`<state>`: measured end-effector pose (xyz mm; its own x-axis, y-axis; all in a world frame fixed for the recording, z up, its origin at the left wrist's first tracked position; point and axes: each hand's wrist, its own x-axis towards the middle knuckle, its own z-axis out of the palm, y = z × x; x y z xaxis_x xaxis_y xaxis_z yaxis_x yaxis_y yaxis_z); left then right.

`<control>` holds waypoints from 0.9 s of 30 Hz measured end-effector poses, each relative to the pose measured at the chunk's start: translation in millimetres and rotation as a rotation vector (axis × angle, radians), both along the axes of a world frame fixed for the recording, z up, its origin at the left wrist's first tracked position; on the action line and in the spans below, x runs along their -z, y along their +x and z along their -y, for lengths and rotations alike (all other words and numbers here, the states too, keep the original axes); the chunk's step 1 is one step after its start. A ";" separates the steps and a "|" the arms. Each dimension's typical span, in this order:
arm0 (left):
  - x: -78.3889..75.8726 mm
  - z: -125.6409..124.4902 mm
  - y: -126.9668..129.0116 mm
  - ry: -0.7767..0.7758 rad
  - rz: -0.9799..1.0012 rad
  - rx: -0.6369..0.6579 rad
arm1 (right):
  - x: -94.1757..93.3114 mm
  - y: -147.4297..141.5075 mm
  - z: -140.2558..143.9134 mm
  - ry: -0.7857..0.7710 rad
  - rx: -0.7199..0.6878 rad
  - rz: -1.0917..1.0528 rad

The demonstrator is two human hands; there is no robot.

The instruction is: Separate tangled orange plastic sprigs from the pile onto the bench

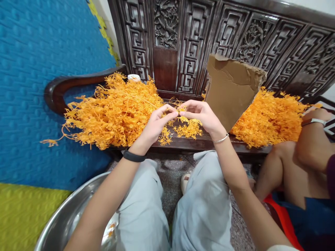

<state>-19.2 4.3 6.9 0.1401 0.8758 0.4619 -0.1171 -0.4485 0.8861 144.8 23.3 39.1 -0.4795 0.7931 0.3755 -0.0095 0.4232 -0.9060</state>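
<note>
In the head view my left hand (pixel 158 122) and my right hand (pixel 198 112) meet above a dark wooden bench seat (pixel 180 142). The fingertips of both are pinched on a small orange stringy piece (pixel 179 111), partly hidden by the fingers. Just below lie several loose orange stringy pieces (pixel 188 129) on the seat. A large heap of orange stringy pieces (pixel 117 111), branched and plastic-looking, spreads to the left of my left hand. To the right of my right hand stands a tilted brown cardboard sheet (pixel 230 89).
Beyond the cardboard is a second orange heap (pixel 269 120), with a co-worker's arm (pixel 312 139) beside it. A metal basin (pixel 86 191) stands low at my left. The bench's carved back (pixel 193 45) rises behind; a white round object (pixel 134 77) sits behind the left heap.
</note>
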 end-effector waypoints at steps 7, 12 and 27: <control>0.0 0.5 1.8 0.004 -0.093 -0.022 | 1.6 -1.0 -2.8 0.013 0.046 -0.024; -3.1 5.0 4.4 0.007 -0.184 -0.060 | 1.1 -2.7 0.7 0.009 0.033 0.002; -2.2 3.8 6.6 -0.103 -0.126 -0.195 | 10.6 -11.2 -4.2 -0.059 0.044 -0.049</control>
